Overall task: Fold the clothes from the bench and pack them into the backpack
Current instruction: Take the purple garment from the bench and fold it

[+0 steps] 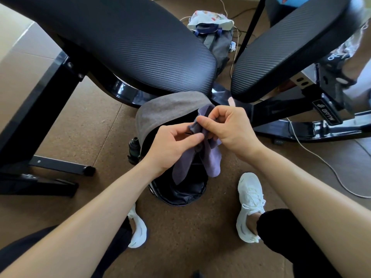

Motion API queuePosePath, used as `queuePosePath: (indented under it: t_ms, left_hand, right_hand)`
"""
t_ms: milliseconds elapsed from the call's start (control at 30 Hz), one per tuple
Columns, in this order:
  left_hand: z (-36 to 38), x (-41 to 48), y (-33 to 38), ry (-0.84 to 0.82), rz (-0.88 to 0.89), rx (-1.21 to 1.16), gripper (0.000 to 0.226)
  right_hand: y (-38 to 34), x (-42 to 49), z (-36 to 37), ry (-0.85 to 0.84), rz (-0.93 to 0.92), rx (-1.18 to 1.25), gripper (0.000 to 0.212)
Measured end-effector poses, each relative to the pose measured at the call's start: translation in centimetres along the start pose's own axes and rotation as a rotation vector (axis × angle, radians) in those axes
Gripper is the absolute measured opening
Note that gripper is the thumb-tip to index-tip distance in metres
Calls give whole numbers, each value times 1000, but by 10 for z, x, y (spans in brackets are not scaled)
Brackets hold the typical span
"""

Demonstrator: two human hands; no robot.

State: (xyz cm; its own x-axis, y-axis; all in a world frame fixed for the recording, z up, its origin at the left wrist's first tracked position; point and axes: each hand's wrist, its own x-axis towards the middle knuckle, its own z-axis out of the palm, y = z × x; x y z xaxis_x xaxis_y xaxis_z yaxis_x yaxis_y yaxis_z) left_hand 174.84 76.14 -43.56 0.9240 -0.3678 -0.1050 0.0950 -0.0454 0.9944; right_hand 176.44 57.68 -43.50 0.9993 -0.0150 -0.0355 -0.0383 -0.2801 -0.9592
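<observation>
A small purple-grey garment (pixel 210 159), seemingly a pair of socks, hangs above the open backpack (pixel 180 193). My left hand (pixel 172 147) pinches its bunched top from the left. My right hand (pixel 226 127) pinches the same top from the right, fingers curled. The backpack stands on the floor between my feet, its grey flap (pixel 166 111) thrown back toward the bench and its dark inside showing. The black padded bench (pixel 128 43) spans the top of the view with no clothes on the part I see.
A second bench pad (pixel 285 49) sits at the upper right. Another grey bag with floral cloth (pixel 212 27) lies on the floor behind. A dark bottle (pixel 134 147) is in the backpack's side pocket. White cables (pixel 321 157) cross the floor at right. My white shoes (pixel 251 205) flank the backpack.
</observation>
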Motion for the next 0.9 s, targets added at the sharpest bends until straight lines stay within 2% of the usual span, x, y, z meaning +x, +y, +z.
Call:
queuePosePath:
  t_ms: [167, 333, 433, 500, 567, 633, 700, 767, 900]
  left_hand:
    - [-8, 6, -7, 116, 23, 23, 21]
    - [-21, 8, -14, 337, 50, 76, 24]
    - [-36, 10, -14, 561, 19, 111, 25]
    - [-47, 12, -15, 682, -38, 130, 26]
    - [-53, 11, -22, 743, -82, 149, 27]
    - [-53, 9, -30, 752, -126, 172, 27]
    - [-52, 7, -38, 737, -177, 207, 25]
    - [-54, 6, -45, 735, -227, 216, 25]
    - [-61, 7, -53, 784, -308, 180, 30]
  right_hand:
    - [-6, 0, -7, -130, 10, -54, 35]
    - [9, 5, -30, -447, 101, -591, 30]
    - [24, 3, -44, -533, 192, -783, 17]
    - [29, 0, -52, -506, 239, -852, 7]
    - [33, -1, -58, -447, 278, -871, 6]
    - [36, -1, -60, -359, 273, -895, 4]
    - [36, -1, -61, -281, 238, -900, 14]
    - [35, 0, -63, -213, 186, -842, 17]
    - [28, 2, -65, 1, 89, -664, 7]
